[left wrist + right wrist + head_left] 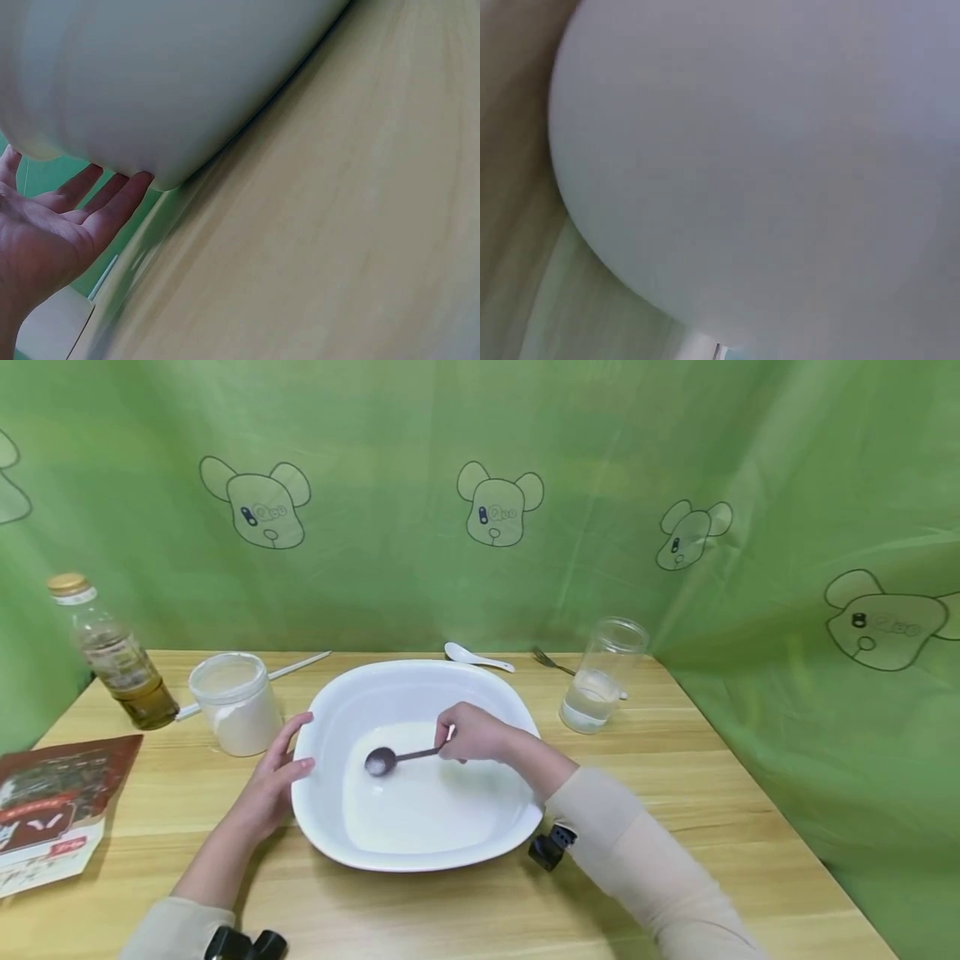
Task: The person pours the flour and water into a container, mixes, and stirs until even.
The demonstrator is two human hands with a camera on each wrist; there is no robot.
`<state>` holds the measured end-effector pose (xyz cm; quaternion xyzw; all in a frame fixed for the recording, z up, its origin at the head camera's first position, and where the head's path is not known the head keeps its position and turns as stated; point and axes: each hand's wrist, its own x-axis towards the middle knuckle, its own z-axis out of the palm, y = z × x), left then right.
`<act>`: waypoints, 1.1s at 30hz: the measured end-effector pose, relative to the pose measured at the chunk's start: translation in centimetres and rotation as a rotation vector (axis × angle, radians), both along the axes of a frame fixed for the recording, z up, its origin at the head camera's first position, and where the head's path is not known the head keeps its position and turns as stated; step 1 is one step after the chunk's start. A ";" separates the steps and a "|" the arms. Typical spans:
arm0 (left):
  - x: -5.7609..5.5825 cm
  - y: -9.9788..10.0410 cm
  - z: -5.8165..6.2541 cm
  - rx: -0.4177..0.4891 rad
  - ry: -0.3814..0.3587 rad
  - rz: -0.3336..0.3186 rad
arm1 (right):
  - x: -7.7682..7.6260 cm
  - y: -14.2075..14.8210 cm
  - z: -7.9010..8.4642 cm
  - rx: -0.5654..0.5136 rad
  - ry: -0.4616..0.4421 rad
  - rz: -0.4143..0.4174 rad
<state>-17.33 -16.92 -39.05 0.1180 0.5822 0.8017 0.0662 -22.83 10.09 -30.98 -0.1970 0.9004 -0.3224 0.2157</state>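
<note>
A large white basin (330, 827) stands in the middle of the table, with a whitish layer across its bottom. Over its inside, my right hand (474, 732) pinches the handle of a dark spoon (381, 762). Some white stuff shows in the spoon's bowl, which points left. My left hand (272, 785) touches the basin's left side. In the left wrist view, the left hand's fingers (120, 206) reach out fairly straight against the outer wall. Only the basin's outside (742, 187) fills the right wrist view, so the right hand is hidden there.
Left of the basin are a tub of white powder (243, 718), a bottle of brown liquid (123, 668), a white stick (300, 665) and a red packet (56, 802). Behind it lie a white spoon (476, 657) and a fork (553, 662). A glass (592, 702) of clear liquid stands right.
</note>
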 end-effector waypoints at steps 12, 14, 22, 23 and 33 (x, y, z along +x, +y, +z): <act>-0.1 0.0 -0.1 -0.014 -0.002 0.001 | 2.4 6.0 2.3 0.095 0.078 0.173; -0.1 0.0 -0.1 -0.012 -0.005 0.002 | 2.1 6.8 2.8 0.135 0.144 0.155; -0.1 0.0 -0.1 -0.021 -0.013 0.006 | -0.1 6.7 2.2 0.202 0.248 -0.004; -0.1 0.0 -0.1 -0.020 -0.014 0.006 | -0.3 6.3 2.0 0.191 0.235 -0.023; 0.0 0.0 0.0 -0.025 -0.018 0.009 | -0.7 2.7 0.1 -0.003 0.069 -0.070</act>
